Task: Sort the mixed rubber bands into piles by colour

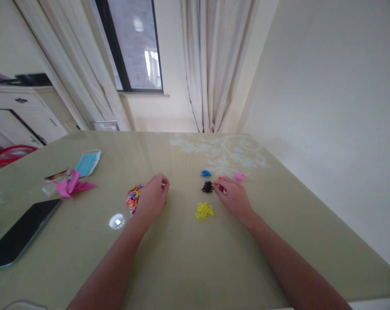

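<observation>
One table [188,258] beside pale curtains [211,64]

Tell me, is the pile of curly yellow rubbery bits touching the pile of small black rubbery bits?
Apart. The head view shows the yellow pile nearer the person than the black pile, with a strip of pale green tabletop between.

— What's behind the counter [195,267]?
— A dark-framed window [135,47], with cream curtains [214,64] hanging on either side.
— And the walls?
— Pale; the right-hand wall [337,107] is plain and runs along that side.
— Anything on the left?
— A white cabinet [17,112] with dark handles, and a red chair [14,153] beneath it. Soft light reflects off the countertop.
</observation>
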Demonstrator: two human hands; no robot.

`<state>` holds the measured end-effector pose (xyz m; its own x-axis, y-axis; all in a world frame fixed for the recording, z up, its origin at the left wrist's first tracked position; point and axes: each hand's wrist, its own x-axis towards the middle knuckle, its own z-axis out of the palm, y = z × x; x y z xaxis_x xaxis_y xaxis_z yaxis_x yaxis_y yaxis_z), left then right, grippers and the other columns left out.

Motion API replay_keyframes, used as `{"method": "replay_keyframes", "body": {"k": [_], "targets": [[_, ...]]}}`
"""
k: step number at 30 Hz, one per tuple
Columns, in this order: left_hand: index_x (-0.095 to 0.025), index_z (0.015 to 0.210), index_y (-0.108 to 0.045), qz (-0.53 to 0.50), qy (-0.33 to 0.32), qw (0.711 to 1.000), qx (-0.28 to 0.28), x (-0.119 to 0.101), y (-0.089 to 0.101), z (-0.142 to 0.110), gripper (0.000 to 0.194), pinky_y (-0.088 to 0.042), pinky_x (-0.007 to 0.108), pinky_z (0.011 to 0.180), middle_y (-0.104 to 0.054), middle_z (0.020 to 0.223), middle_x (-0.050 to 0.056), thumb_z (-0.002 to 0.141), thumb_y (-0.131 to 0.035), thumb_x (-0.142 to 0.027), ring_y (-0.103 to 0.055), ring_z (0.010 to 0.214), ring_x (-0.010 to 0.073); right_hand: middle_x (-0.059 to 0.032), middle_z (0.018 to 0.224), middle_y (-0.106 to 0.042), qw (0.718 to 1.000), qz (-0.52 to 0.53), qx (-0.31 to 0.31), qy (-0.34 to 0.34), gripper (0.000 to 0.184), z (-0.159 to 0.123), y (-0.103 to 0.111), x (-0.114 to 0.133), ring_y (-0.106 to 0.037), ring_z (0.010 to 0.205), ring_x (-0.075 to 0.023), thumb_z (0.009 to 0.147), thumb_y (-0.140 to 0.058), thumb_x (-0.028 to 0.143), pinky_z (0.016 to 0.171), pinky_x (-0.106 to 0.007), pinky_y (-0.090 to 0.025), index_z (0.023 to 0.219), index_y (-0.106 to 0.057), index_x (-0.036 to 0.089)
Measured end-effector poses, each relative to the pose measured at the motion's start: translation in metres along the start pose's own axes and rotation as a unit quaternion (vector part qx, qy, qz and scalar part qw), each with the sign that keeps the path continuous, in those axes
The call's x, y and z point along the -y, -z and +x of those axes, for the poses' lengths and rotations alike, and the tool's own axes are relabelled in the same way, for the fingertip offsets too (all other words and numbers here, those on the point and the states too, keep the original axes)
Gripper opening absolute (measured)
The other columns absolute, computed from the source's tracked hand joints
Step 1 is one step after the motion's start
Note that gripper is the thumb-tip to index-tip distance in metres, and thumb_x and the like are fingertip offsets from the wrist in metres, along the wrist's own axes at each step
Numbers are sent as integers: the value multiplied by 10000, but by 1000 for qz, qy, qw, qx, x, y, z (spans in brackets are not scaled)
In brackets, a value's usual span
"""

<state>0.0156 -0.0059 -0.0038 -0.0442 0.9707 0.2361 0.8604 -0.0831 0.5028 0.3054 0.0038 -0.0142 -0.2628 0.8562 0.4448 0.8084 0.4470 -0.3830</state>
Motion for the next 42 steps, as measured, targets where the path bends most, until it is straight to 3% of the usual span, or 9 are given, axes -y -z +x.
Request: {"method": "replay_keyframes", "body": {"k": [7,10,12,16,20,24,30,36,42], "targets": [[-203,905,-614,-16,-7,1000,-8,1,-1,0,100,-499,343,723,-749,934,77,940,-538,-257,-721,792,228,-67,870,-745,1000,-6,0,5,262,0,2,1,-655,727,-196,1024,-551,298,695,-308,-464,947,-781,198],[-210,884,-628,-105,-7,994,-11,-1,-1,1,92,-520,345,715,-751,838,46,922,-583,-281,-712,745,218,-66,873,-743,1000,-7,2,2,249,0,3,2,-655,723,-193,1020,-558,287,690,-303,-458,949,-780,200],[-207,892,-649,-233,-23,972,-12,-6,0,2,121,-556,341,744,-765,844,45,887,-664,-327,-725,770,212,-65,871,-741,1000,-5,3,-3,229,0,3,2,-654,718,-190,1012,-575,279,686,-298,-452,951,-781,200],[-197,956,-710,-466,-33,884,7,-23,8,-4,269,-604,320,838,-812,941,63,789,-829,-370,-768,891,203,-56,854,-738,1000,0,-7,-8,204,0,3,3,-640,692,-180,999,-599,270,689,-296,-449,949,-784,200],[-195,932,-743,-548,-18,836,6,-37,16,-16,259,-624,302,831,-831,917,58,767,-882,-338,-782,870,189,-54,857,-743,1000,1,-14,-3,227,0,3,4,-620,665,-170,1005,-583,283,683,-296,-443,939,-787,206],[-188,894,-763,-574,-2,819,8,-41,16,-24,257,-633,296,757,-827,831,47,734,-913,-322,-777,774,184,-55,876,-749,1000,7,-16,-5,225,0,4,5,-620,668,-168,1002,-583,279,691,-298,-447,955,-790,204],[-191,827,-788,-533,-12,846,24,-46,15,-26,214,-611,295,726,-815,802,51,741,-884,-362,-753,751,189,-55,876,-749,1000,11,-13,-3,226,0,5,6,-624,687,-177,1012,-577,287,696,-305,-447,954,-779,206],[-232,881,-816,-322,-80,935,126,-50,-11,-28,140,-547,297,745,-806,867,34,878,-727,-340,-713,798,195,-50,784,-708,1000,2,-12,2,303,1,8,8,-610,679,-182,1032,-555,351,671,-304,-418,840,-730,196],[-225,923,-824,-185,-115,966,138,-51,-30,-31,172,-512,307,756,-780,900,51,929,-667,-293,-682,778,201,-42,759,-678,1000,13,-11,9,302,0,10,10,-595,666,-178,1024,-563,340,655,-296,-407,805,-706,189]]}}
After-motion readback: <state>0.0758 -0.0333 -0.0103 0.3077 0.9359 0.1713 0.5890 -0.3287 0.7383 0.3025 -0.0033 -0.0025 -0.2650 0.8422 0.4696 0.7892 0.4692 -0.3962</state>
